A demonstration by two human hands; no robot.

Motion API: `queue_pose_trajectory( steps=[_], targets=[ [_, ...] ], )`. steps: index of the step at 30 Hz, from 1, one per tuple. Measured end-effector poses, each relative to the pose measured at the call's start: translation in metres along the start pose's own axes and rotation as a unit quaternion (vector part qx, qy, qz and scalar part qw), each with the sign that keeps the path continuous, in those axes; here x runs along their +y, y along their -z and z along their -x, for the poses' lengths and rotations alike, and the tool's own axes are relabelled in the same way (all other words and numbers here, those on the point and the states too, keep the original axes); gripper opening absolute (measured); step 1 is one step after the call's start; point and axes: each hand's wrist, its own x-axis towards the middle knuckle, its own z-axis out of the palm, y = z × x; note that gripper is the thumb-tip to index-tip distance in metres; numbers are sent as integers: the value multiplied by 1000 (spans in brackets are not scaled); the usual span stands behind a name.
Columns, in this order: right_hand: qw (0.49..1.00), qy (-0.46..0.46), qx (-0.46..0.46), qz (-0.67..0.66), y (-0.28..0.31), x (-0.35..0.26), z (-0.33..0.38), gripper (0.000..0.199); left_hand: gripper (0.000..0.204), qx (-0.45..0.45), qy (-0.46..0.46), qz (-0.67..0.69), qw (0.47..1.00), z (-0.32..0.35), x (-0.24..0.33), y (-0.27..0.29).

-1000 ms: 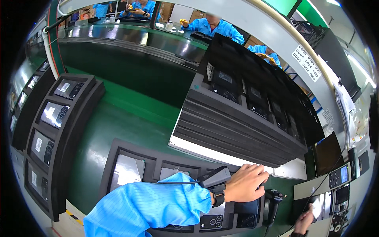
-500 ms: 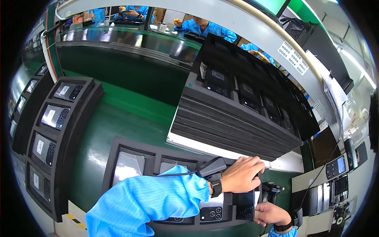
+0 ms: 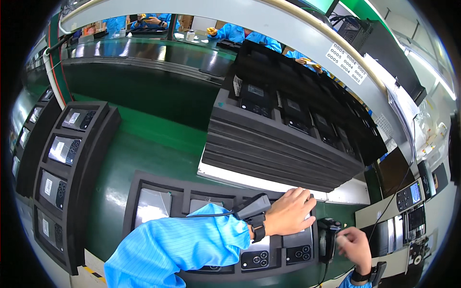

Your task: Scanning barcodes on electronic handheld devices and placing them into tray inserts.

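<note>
A black foam tray [image 3: 130,204] in front of me holds several phones in its slots. My left hand [image 3: 291,212] reaches across it, palm down and fingers stretched out, over the upper end of the dark phone [image 3: 298,254] in the right-hand slot. The hand covers part of that phone; its camera end shows. Just right of the tray stands a black handheld scanner [image 3: 328,235] with a cable. My right hand [image 3: 356,248] is beside the scanner, fingers curled and smeared by motion; whether they touch it or hold anything is unclear.
A tall stack of black foam trays [image 3: 283,149] with phones on top stands beyond my hands. Another phone-filled tray [image 3: 79,192] stands at left. A device with a small screen [image 3: 409,197] is at right. Co-workers in blue [image 3: 245,36] sit across the bench.
My right hand has left the phone's side and moved right to the scanner. The phone at the right now lies flat in its slot, and the white sheet beside it no longer shows.
</note>
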Motion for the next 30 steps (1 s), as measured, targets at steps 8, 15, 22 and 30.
queue_pose_trajectory(
  steps=[8, 15, 22, 30],
  targets=[
    [978, 23, 202, -49, -39, 98, -19, 55, 38, -96, -50, -160, 981, 7, -1, -3],
    [985, 101, 141, -18, -63, 96, -38, 28, 40, -138, 28, -115, 983, 3, 6, 27],
    [869, -33, -98, -483, -48, 26, 9, 46, 29, -161, 88, -188, 965, 48, 13, 105],
    [801, -107, -389, -442, -95, -55, 54, 29, 31, -117, 24, -225, 967, 62, 5, 100]
  ],
)
